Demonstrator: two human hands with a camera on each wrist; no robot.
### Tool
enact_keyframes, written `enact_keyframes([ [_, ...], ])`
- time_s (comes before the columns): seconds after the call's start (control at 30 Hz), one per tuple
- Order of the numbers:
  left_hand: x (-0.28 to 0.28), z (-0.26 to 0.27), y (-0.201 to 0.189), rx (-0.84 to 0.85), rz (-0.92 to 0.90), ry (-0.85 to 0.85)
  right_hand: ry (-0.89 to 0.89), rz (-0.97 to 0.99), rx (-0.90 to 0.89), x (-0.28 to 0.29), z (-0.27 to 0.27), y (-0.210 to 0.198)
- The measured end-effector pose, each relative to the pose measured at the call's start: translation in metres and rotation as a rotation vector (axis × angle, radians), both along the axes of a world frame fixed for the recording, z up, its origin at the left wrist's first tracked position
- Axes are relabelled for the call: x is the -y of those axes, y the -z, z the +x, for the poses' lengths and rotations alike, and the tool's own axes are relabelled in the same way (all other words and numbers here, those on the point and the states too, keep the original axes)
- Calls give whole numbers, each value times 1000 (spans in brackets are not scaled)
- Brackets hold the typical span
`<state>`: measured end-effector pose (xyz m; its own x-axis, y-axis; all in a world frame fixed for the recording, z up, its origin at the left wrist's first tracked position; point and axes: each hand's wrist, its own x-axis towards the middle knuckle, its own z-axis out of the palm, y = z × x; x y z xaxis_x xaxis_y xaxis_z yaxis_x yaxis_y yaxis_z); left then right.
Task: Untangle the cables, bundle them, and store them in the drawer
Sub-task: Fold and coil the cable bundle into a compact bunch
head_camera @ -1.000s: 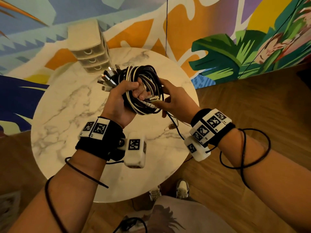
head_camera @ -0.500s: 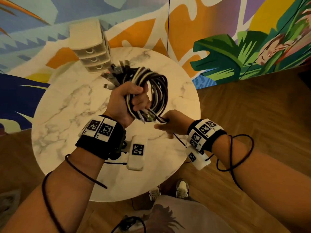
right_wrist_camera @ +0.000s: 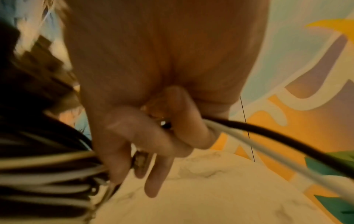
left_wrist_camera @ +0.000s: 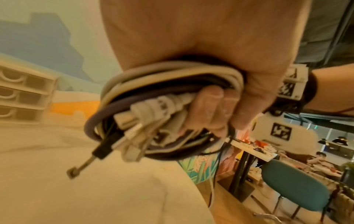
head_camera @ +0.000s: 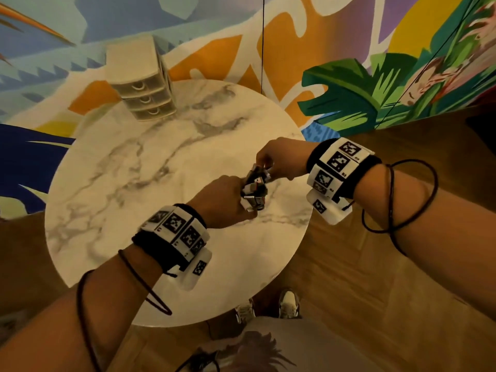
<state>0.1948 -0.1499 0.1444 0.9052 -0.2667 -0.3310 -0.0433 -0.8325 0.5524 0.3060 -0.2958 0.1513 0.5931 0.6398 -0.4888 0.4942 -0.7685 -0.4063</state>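
My left hand [head_camera: 228,202] [left_wrist_camera: 210,109] grips a coiled bundle of black, white and purple cables [left_wrist_camera: 162,94] above the right half of the marble table [head_camera: 134,183]. Several plug ends [head_camera: 253,196] [left_wrist_camera: 134,124] stick out of the fist. Just beyond it, my right hand [head_camera: 279,162] [right_wrist_camera: 162,136] pinches a black and a white cable [right_wrist_camera: 258,136] that trail off to the right; more coils [right_wrist_camera: 47,174] run past its fingers. The small cream drawer unit [head_camera: 142,81] [left_wrist_camera: 21,94] stands at the table's far edge with all three drawers closed.
A painted mural wall [head_camera: 349,76] rises behind the table, and a thin black cord [head_camera: 263,41] hangs in front of it. Wooden floor [head_camera: 375,277] lies to the right. A teal chair [left_wrist_camera: 295,188] and another table [left_wrist_camera: 252,150] stand farther off.
Both hands have dropped and moved right. The left hand has turned over, so the coil now sits hidden under it with only plug ends showing. The right hand shifted to just beyond it.
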Motion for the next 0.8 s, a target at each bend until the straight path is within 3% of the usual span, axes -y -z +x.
enact_keyframes([
  [0.23,1,-1,36,312,-16,-164,154,-1,145,0,0,3],
  [0.5,10,-1,36,335,-60,-301,247,159,188,-4,-2,-7],
  [0.63,5,5,30,207,-254,-506,260,319,165,-8,-9,-10],
  [0.8,0,14,22,29,-727,-871,329,481,63,-11,-25,-8],
])
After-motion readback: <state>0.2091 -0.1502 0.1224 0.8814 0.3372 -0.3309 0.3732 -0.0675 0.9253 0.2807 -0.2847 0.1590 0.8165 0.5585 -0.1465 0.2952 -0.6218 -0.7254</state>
